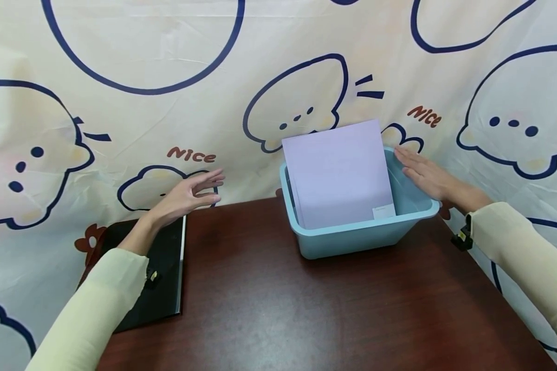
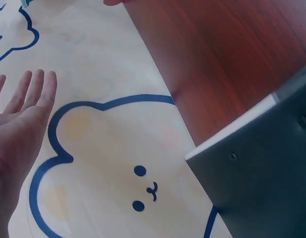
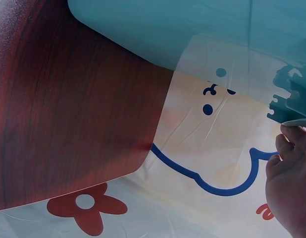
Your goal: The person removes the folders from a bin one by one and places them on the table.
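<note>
A light blue plastic basin stands towards the back right of the table. Pale lavender flat sheets or boards lean upright inside it, with a small white label low on the front one. My right hand lies with straight fingers at the basin's right rim; the right wrist view shows its fingertips touching the rim. My left hand hovers by the back edge of the table, fingers extended and holding nothing. Below its wrist lies a flat black object with a white edge strip.
The dark brown wooden table meets a cream cloth backdrop with blue cartoon outlines at the back and right. In the left wrist view, small round studs mark the flat black object's surface.
</note>
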A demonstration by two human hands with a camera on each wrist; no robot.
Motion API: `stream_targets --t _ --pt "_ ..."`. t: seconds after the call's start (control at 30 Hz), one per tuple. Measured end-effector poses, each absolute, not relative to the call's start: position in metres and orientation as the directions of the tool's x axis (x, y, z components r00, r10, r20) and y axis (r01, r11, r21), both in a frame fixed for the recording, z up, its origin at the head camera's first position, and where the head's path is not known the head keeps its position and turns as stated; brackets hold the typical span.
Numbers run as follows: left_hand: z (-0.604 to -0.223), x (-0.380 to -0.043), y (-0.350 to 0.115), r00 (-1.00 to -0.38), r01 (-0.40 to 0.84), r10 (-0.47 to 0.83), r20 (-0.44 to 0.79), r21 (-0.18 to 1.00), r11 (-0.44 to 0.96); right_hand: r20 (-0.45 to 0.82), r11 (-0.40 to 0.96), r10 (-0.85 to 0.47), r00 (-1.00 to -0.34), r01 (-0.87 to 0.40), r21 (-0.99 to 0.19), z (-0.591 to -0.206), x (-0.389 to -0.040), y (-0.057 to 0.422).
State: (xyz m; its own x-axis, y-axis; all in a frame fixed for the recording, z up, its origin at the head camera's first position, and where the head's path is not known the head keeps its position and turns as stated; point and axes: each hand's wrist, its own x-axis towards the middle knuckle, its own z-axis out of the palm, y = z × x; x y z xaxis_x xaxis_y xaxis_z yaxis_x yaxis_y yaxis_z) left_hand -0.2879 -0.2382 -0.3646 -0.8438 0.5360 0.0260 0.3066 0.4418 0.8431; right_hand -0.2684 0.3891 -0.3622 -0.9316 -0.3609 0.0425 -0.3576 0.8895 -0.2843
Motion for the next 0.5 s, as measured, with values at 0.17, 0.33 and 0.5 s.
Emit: stream_targets --t 0.17,0.33,0.5 --pt "-0.361 -0.292 -0.227 -0.834 0.346 0.55 0.048 0.821 0.453 0.046 0.887 -0.36 -0.932 -0.357 -0.292 -0.362 -0.267 0.389" --pt "-0.359 -0.296 -0.217 -0.827 0.361 0.56 0.056 0.816 0.451 0.058 0.884 -0.36 -0.931 -0.361 -0.297 -0.362 -0.269 0.389" --pt "-0.358 -0.299 -0.207 -0.835 0.353 0.548 0.05 0.812 0.464 0.05 0.885 -0.361 -0.931 -0.359 -0.295 -0.363 -0.268 0.39"
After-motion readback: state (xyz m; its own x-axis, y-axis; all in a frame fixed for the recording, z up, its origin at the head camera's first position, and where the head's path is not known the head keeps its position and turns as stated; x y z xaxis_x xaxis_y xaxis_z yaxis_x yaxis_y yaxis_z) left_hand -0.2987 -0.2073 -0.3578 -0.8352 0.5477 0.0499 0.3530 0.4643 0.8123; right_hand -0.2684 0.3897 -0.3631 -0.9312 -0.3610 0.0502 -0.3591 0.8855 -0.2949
